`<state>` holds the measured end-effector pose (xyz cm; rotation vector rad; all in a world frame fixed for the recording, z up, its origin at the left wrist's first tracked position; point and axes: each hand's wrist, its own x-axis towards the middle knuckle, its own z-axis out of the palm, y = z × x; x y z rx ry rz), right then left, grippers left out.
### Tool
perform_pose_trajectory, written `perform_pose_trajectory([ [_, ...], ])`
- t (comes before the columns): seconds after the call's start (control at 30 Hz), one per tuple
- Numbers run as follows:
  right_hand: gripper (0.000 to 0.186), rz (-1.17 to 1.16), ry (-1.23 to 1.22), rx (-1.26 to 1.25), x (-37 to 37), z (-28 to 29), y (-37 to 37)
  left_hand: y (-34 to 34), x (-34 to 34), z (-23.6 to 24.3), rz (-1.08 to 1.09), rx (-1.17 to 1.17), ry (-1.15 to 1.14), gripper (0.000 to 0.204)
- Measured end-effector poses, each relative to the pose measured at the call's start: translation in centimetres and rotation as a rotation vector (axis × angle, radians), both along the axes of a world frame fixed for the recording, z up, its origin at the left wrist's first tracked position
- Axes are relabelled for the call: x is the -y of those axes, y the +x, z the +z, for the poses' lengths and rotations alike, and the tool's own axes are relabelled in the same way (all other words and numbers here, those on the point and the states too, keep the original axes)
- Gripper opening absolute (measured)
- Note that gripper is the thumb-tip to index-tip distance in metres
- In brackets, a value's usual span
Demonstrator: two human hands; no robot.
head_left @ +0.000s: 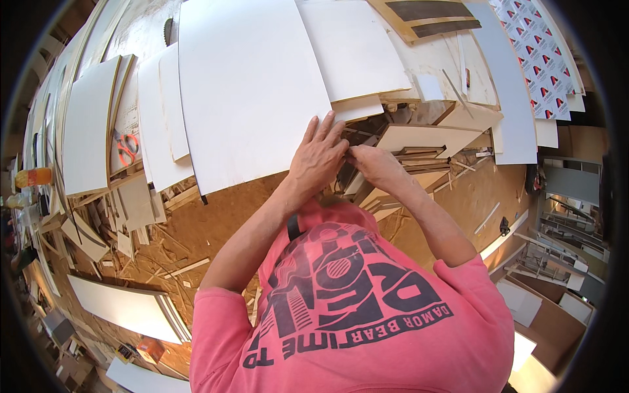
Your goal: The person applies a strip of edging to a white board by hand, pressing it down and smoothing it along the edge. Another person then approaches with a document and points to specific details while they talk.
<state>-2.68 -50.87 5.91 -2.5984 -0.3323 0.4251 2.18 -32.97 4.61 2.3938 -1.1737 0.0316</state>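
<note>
the big white board (255, 85) lies on the table (141, 36), its near end at the near edge; its long axis runs away from the person, the far end pointing out of view. the left hand (318, 154) is flat, fingers slightly apart, fingertips pressing by the board's near right corner, grasping nothing visible. the right hand (380, 167) is curled, thumb and forefinger close beside it; whether it pinches anything, i cannot tell. a dark line borders the left long edge; what is finished or left at the hidden corner cannot be judged.
</note>
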Motion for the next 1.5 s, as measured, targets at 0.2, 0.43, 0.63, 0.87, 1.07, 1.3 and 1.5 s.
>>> perform_pose_trajectory([
  [0.2,0.018,-0.131,-0.1,-0.021,-0.9,0.1,-1.1,-0.2,0.4,-0.1,0.008,0.034,0.025,0.026],
  [0.43,0.02,-0.256,0.13,0.178,0.2,1.6,-0.3,0.1,0.2,-0.4,0.006,0.005,0.038,0.036],
  [0.63,0.038,-0.668,0.337,0.162,11.6,4.5,4.9,0.5,0.4,2.5,-0.024,-0.196,-0.015,0.057],
  [0.87,0.039,-0.505,1.523,0.23,9.2,12.6,8.5,0.5,5.6,6.6,0.145,-0.359,-0.364,0.064],
  [1.07,0.047,-0.484,1.635,0.21,7.4,12.4,8.4,1.0,11.2,9.2,0.336,-0.876,-0.531,0.049],
  [1.3,0.054,-0.695,0.19,0.67,16.4,9.8,7.5,2.7,12.7,10.2,0.127,-1.043,-0.273,0.028],
  [1.5,0.059,-0.841,0.106,0.736,20.5,6.2,5.8,4.7,15.3,11.2,-0.026,-1.206,-0.227,0.028],
])
